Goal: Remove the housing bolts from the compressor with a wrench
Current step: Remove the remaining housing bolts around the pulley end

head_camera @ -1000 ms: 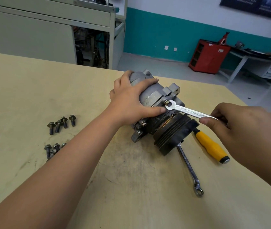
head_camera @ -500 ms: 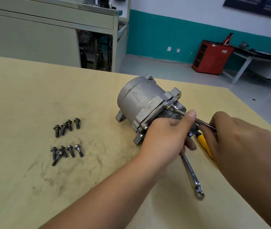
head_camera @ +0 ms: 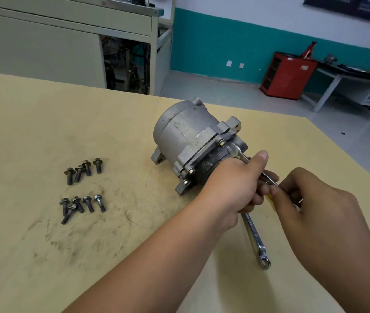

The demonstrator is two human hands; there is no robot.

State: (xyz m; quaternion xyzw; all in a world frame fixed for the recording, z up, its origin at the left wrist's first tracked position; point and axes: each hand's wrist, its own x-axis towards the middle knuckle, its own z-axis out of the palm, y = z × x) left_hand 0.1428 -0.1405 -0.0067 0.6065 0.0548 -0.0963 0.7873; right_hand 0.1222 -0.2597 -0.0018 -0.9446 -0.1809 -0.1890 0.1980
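A grey metal compressor lies on its side in the middle of the wooden table. Bolts sit in its housing flange. My left hand wraps around the pulley end, hiding the pulley, thumb up against the wrench. A small chrome wrench has its open end at a bolt on the flange's right side. My right hand grips the wrench handle low on the right. Removed bolts lie in two groups on the left.
A second, longer wrench lies on the table below my hands. A yellow-handled tool peeks out between them. Beyond the table stand a grey workbench, a red cabinet and a desk at the right.
My left hand left the top of the housing and now grips the pulley end. My right hand and the wrench handle swung down and closer to my left hand.
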